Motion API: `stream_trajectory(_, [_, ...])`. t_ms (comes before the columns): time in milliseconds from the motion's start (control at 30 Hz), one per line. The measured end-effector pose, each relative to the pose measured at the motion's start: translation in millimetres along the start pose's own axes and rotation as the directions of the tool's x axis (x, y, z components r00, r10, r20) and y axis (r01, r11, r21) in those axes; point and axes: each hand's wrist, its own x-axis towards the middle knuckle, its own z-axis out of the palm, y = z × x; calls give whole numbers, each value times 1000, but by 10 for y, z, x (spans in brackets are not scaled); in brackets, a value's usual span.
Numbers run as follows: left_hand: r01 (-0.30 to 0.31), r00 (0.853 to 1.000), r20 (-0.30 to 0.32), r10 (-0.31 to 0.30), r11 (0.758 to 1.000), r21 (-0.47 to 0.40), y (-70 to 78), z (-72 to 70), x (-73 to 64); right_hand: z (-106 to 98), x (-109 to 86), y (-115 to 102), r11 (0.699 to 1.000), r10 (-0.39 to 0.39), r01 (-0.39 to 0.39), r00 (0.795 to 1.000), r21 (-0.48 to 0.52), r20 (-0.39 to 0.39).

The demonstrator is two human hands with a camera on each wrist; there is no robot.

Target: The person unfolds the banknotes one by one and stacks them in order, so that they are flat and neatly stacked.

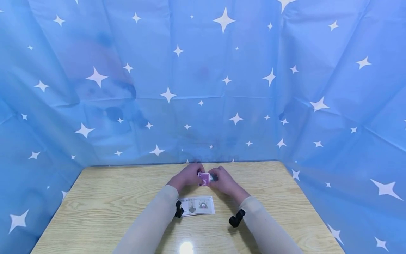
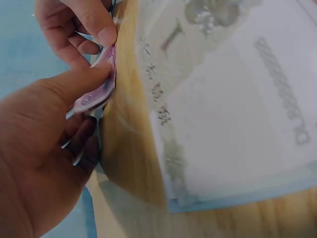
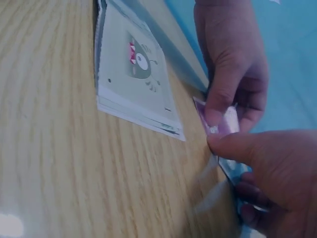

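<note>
A small pink card or thin stack of cards (image 1: 204,179) is between both hands, just above the far part of the table. My left hand (image 1: 188,175) holds it, thumb (image 2: 96,74) on its face. From the other side my right hand (image 1: 224,183) pinches its edge, the thumb (image 3: 230,146) pressed near the left thumb. Beside the right fingertips shows a small greenish, shiny bit (image 1: 213,177); its kind is unclear. Nearer to me lies a stack of printed play banknotes (image 1: 203,206) with a cartoon one-eyed creature, partly behind my left wrist.
The wooden table (image 1: 120,204) reaches back to a blue curtain (image 1: 203,123) with white stars, which also hangs at both sides. Each sleeve carries a black wrist device; the right one (image 1: 236,218) hangs just above the table.
</note>
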Motion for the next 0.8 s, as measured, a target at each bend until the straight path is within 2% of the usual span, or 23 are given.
stream_trajectory(133, [-10, 999, -38, 7, 997, -77, -27, -5, -35, 20, -19, 0, 1000, -11, 11, 1000, 2, -12])
stream_trajectory(333, [-30, 996, -89, 18, 990, -141, -51, -39, -85, 40, -37, 6, 1000, -8, 7, 1000, -5, -22])
stream_trajectory(600, [-6, 995, -102, -14, 982, -190, -157, -84, -106, 36, -37, -30, 999, 33, -33, 999, -8, -5])
stream_trajectory(800, [-23, 994, -114, -2, 976, -217, -247, -79, -101, 48, -41, -63, 999, 38, -38, 999, -1, -28])
